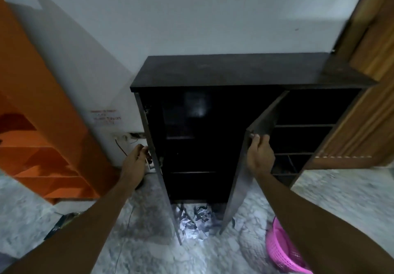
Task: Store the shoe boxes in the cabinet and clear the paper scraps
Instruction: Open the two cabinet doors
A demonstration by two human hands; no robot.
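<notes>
A dark cabinet [245, 71] stands against the white wall with both doors swung outward. My left hand [136, 160] grips the edge of the left door [157, 167]. My right hand [261, 152] holds the top edge of the right door [241, 177]. Inside, dark shelves [304, 125] show on the right half; the left half is too dark to read. Crumpled paper scraps [197, 222] lie on the marble floor between the doors, right in front of the cabinet. No shoe box is clearly visible.
An orange shelf unit [42, 124] leans at the left. A pink plastic basket [281, 250] sits on the floor at lower right. A wooden door [366, 60] is at the right. A wall socket with a cord [121, 139] is beside the cabinet.
</notes>
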